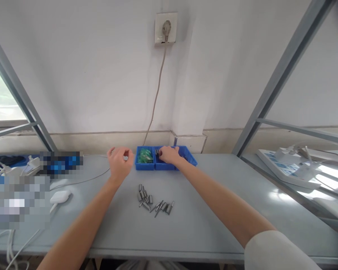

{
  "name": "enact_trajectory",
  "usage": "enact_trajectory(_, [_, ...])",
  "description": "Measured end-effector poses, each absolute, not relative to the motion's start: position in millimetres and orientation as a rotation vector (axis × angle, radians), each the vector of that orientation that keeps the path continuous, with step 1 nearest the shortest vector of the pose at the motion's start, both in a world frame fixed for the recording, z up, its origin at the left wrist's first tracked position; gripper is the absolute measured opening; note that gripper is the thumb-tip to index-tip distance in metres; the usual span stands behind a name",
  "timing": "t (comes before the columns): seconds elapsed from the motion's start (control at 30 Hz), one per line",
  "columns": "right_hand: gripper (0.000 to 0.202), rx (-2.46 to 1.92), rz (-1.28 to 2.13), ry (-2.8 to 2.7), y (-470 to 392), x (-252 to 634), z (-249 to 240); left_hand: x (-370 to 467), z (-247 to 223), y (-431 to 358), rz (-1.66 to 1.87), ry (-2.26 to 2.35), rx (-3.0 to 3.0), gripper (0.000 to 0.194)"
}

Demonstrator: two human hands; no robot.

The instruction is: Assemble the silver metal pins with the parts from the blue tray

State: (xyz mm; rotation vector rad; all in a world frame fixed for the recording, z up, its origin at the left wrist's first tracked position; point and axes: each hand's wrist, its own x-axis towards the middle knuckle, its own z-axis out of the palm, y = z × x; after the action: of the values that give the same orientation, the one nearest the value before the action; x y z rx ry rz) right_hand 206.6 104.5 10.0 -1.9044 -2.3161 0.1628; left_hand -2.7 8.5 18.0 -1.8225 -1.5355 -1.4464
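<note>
Grey metal cylinders (pixel 150 199) out, lower centre, remainder unclear | left hand (pixel 119 162): fingers curled | right hand (pixel 170 154): in blue plastic bin (pixel 163 166) | holds hidden

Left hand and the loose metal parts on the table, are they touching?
Apart. The head view shows it: a stretch of grey tabletop lies between the left hand and the loose metal parts.

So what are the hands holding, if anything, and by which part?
Can't tell: the left hand is curled, nothing visible inside; the right hand, at the middle blue bin, hides any grasp.
</note>
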Motion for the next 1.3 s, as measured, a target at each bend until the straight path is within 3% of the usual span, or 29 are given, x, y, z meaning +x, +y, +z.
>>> enact_trajectory(0.27, [0.030,-1.894,0.142,-2.292,109.7,205.6,6.5,-9.0,14.5,8.4,-1.409,-1.553,-1.867,0.019])
enact_trajectory(1.3, [0.017,-1.846,0.127,-2.275,100.6,203.2,20.3,-7.1,7.4,2.9,-1.378,-1.278,-2.011,0.018])
